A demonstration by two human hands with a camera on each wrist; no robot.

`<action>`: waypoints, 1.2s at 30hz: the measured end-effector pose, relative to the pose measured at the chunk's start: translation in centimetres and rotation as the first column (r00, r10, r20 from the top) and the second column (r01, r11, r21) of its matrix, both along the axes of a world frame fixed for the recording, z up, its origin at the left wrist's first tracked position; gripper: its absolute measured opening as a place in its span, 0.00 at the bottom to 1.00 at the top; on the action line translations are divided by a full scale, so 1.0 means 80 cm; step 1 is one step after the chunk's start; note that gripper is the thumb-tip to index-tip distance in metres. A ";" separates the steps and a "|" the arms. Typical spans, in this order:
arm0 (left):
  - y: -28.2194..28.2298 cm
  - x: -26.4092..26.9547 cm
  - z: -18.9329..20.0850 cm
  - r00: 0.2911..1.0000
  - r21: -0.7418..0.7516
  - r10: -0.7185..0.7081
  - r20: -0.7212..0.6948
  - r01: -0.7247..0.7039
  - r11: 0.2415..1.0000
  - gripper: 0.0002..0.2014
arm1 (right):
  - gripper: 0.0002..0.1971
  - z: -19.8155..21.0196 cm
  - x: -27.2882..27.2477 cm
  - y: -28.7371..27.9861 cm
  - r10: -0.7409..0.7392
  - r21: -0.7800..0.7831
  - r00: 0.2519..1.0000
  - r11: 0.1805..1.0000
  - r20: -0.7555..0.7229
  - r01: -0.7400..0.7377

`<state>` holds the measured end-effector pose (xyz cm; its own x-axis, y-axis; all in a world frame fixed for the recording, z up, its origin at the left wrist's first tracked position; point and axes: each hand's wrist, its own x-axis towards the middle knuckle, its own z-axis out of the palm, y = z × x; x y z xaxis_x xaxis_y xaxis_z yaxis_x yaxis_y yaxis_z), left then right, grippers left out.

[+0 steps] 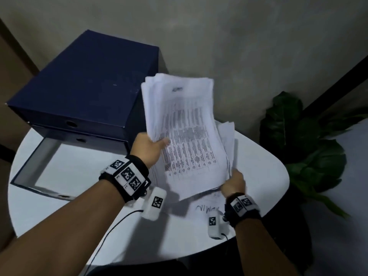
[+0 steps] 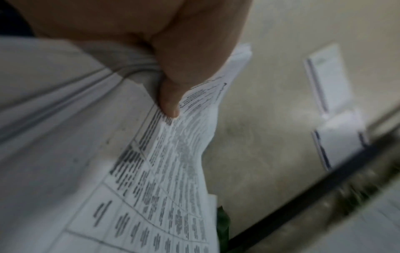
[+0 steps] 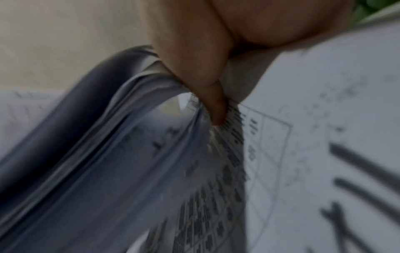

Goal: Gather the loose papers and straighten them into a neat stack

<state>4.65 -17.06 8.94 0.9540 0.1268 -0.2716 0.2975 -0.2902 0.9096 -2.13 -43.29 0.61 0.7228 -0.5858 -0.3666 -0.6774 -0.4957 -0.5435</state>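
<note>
A thick bundle of printed papers (image 1: 187,128) is held tilted above the round white table (image 1: 79,196), its top sheet showing a printed grid. My left hand (image 1: 151,146) grips the bundle's left edge, thumb on the top sheet (image 2: 168,102). My right hand (image 1: 233,184) pinches the lower right corner, thumb pressed on the printed sheet (image 3: 214,106). The sheets (image 3: 108,154) fan out unevenly at the edges. More loose papers (image 1: 229,136) lie under and behind the bundle. A sheet with handwriting (image 1: 207,208) lies flat on the table below my right hand.
A dark blue drawer box (image 1: 87,86) stands at the back left of the table; an open blue lid or tray (image 1: 45,168) lies in front of it. A green leafy plant (image 1: 302,144) is right of the table. A grey wall lies behind.
</note>
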 end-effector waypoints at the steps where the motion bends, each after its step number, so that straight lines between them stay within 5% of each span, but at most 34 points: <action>1: 0.001 -0.003 -0.009 0.998 -0.005 0.017 -0.058 -0.017 1.000 0.13 | 0.20 0.013 -0.002 -0.010 0.007 -0.012 0.999 1.000 0.043 -0.007; 5: 0.002 -0.013 -0.035 0.954 0.124 0.025 -0.300 0.013 0.992 0.17 | 0.19 0.058 0.002 -0.043 0.026 -0.095 0.985 0.995 0.172 -0.010; 10: -0.014 -0.019 -0.059 0.904 0.191 -0.079 -0.421 0.173 0.966 0.22 | 0.17 0.130 0.013 -0.062 0.079 -0.222 0.929 0.975 0.360 0.004; 17: -0.026 -0.035 -0.065 0.858 0.298 -0.053 -0.510 0.234 0.925 0.21 | 0.15 0.200 0.009 -0.070 0.063 -0.027 0.809 0.998 0.584 -0.059; 22: -0.023 -0.037 -0.053 0.868 0.147 0.018 -0.496 0.063 0.987 0.28 | 0.13 0.130 0.015 -0.073 0.095 0.120 0.921 0.981 0.379 -0.150; 26: -0.018 -0.031 -0.066 0.831 -0.066 0.121 -0.543 -0.186 0.980 0.35 | 0.29 0.036 0.012 -0.043 0.073 0.244 0.991 0.965 0.113 -0.099; 29: -0.021 -0.038 -0.073 0.843 -0.099 0.026 -0.537 -0.094 0.991 0.34 | 0.30 -0.023 0.001 -0.013 0.112 0.154 0.990 0.983 -0.079 -0.099; 33: -0.022 -0.044 -0.086 0.860 0.057 -0.051 -0.507 0.092 0.994 0.37 | 0.30 -0.045 -0.005 0.046 0.215 0.128 0.976 0.970 -0.037 -0.209; 36: -0.019 -0.046 -0.077 0.895 0.241 -0.054 -0.442 0.177 0.954 0.28 | 0.26 -0.050 -0.006 0.049 0.212 0.095 0.977 0.973 -0.001 -0.211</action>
